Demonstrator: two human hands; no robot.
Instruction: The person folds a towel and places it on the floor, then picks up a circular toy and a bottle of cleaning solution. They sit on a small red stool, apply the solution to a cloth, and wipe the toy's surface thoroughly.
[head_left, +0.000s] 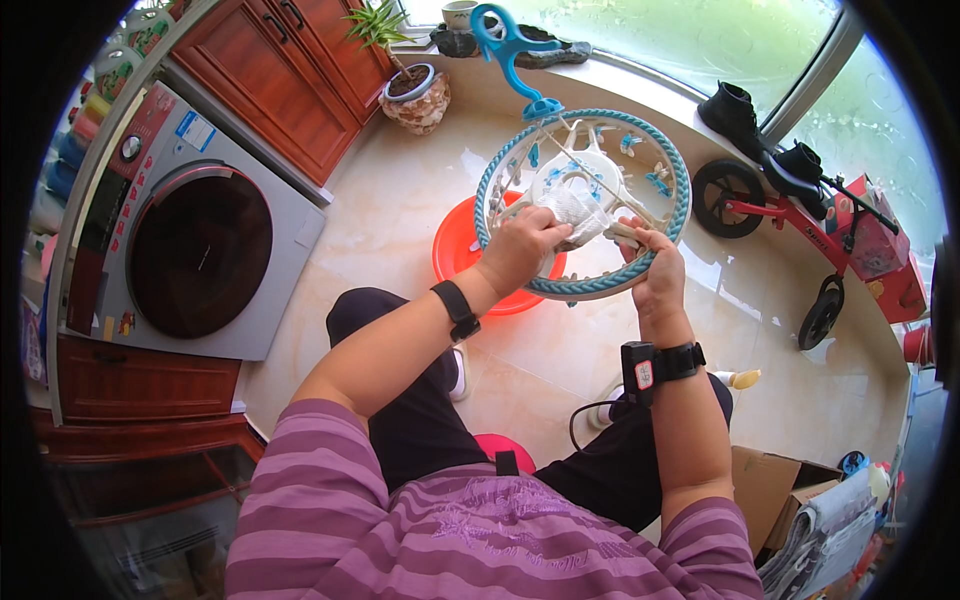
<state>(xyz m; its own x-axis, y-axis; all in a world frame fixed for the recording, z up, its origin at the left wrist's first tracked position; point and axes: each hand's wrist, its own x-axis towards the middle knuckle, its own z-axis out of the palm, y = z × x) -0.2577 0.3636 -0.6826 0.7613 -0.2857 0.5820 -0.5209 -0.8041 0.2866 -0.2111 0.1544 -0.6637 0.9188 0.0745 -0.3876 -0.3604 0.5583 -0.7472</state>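
A round plastic drying hanger (681, 184) with a blue braided rim is held tilted in front of me. Its blue hook (511, 49) points away, and several small blue and pale pegs dangle inside the ring. My right hand (658, 266) grips the near right part of the rim and a pale spoke. In my left hand (523, 246) is a bunched white cloth (568, 211), pressed against the hanger near its white centre (604, 166). The cloth partly covers that centre. Below the hanger, a red-orange basin (452, 244) rests on the tiled floor, partly hidden.
A front-loading washing machine (202, 251) stands left, beside wooden cabinets (277, 82). A potted plant (415, 94) is at the far wall. To the right are a red balance bike (787, 210), black shoes (735, 116) on the ledge and a cardboard box (761, 487).
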